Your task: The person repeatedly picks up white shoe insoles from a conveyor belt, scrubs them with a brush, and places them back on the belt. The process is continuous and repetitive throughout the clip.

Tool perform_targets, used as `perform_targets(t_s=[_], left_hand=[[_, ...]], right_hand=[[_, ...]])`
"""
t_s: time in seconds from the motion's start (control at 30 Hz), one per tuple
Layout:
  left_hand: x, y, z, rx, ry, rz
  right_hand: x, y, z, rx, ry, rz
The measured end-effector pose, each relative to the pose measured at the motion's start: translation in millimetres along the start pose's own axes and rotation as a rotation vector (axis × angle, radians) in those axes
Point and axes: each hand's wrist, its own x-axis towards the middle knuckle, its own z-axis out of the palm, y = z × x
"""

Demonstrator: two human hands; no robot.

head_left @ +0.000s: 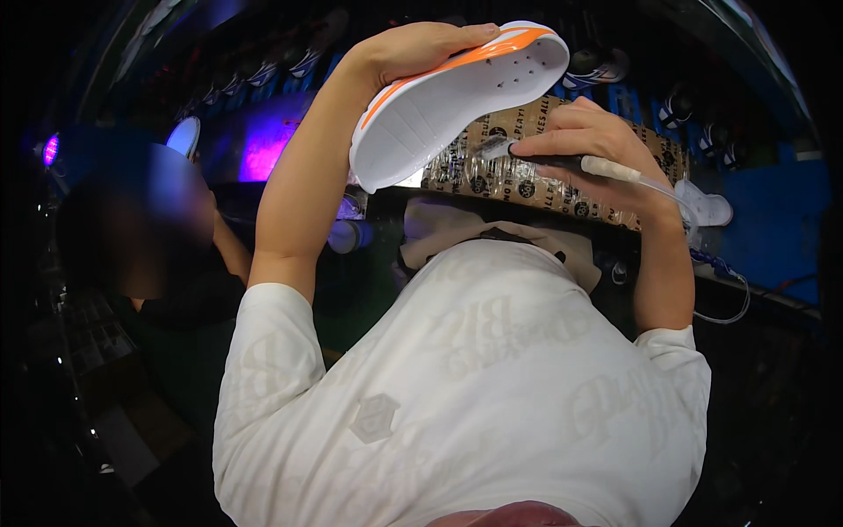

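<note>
Above the far left part of the cardboard-covered board [606,208], in the head view, a shoe sole [439,123] is held up in the air. It is white and shallow like a dish, with an orange band along its raised rim, a ribbed floor at one end and a group of small dark holes at the other. The left hand [417,51] is clamped on the rim's far side, one digit lying along the orange; its other fingers are mostly hidden. The right hand [597,145], over the board, has its fingers closed around the dark handle of a brush [562,163], from which a pale tube [659,184] trails toward the board's right edge. The brush tip points left, near the sole. The sole's long axis slants: ribbed end toward the board's near left corner, holed end toward its far edge, hollow side facing the person.
</note>
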Motion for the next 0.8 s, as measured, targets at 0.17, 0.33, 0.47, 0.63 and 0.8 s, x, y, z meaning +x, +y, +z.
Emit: perform_targets(t_s=[0.17,0.33,0.47,0.63,0.8], left_hand=[[-8,-5,-10,-0.141,-0.009,0.003],[-14,-14,-13,-0.110,0.069,0.017],[-19,-19,-22,-0.148,0.022,-0.001],[-24,-27,-33,-0.507,0.162,-0.022],[-35,10,-83,-0.699,0.291,0.371]], right_hand=[[2,6,-1,0.081,0.209,0.145],[2,13,-4,0.024,0.148,0.109],[0,24,2,0.084,0.151,0.098],[-13,29,2,0.391,0.265,0.248],[-46,50,40,0.529,0.445,0.487]])
